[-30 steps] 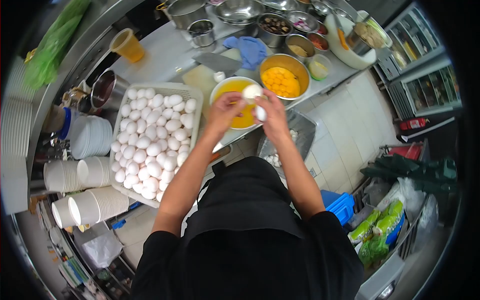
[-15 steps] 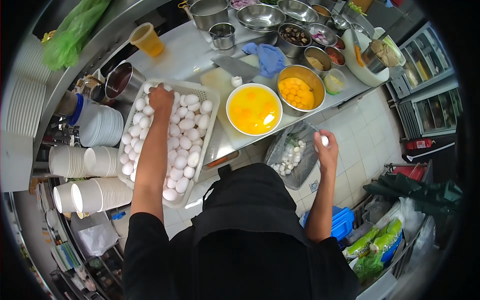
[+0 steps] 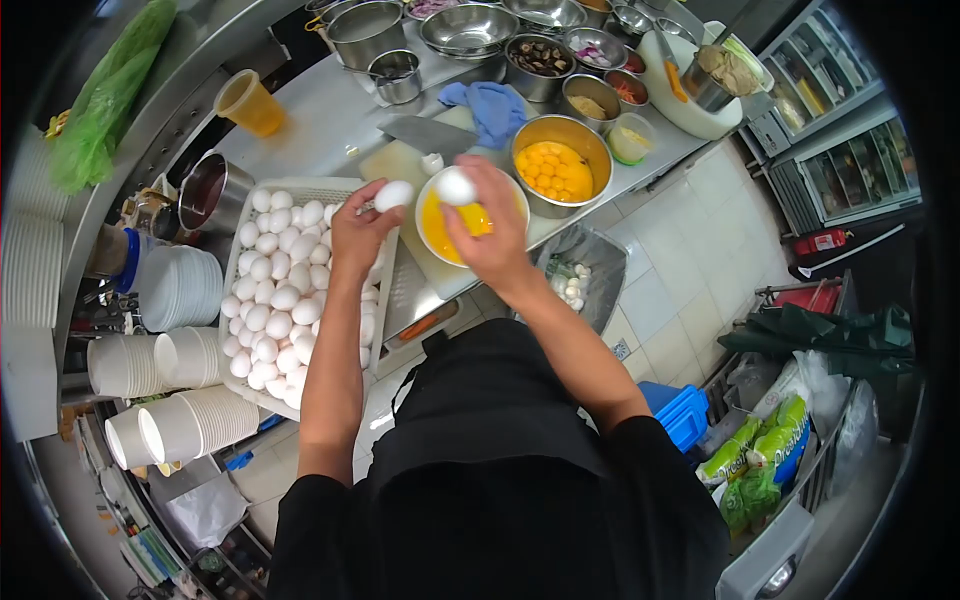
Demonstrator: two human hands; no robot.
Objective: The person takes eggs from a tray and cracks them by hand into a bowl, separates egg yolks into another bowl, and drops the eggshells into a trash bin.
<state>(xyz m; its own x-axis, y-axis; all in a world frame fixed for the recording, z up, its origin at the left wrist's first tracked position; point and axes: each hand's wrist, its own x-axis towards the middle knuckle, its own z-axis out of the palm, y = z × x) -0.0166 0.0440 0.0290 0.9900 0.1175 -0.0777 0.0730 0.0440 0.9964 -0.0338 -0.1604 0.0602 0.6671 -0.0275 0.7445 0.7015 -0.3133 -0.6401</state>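
Between the fingertips of my left hand is a white egg, held above the right edge of a white plastic basket full of eggs. My right hand, slightly blurred, grips another white egg over a white bowl. Yellow beaten-looking egg fills that bowl, partly hidden by the hand. Just behind it lies a piece of eggshell. A steel pot to the right holds several whole yolks.
A knife and blue cloth lie behind the bowl. Below the counter edge, a lined bin holds eggshells. Stacked white tubs stand left of the basket, and a yellow-filled plastic container sits farther back.
My left hand has lifted an egg out of the basket and moved right. My right hand has swung from beside the bin to above the bowl, holding a white egg. The view has shifted slightly.
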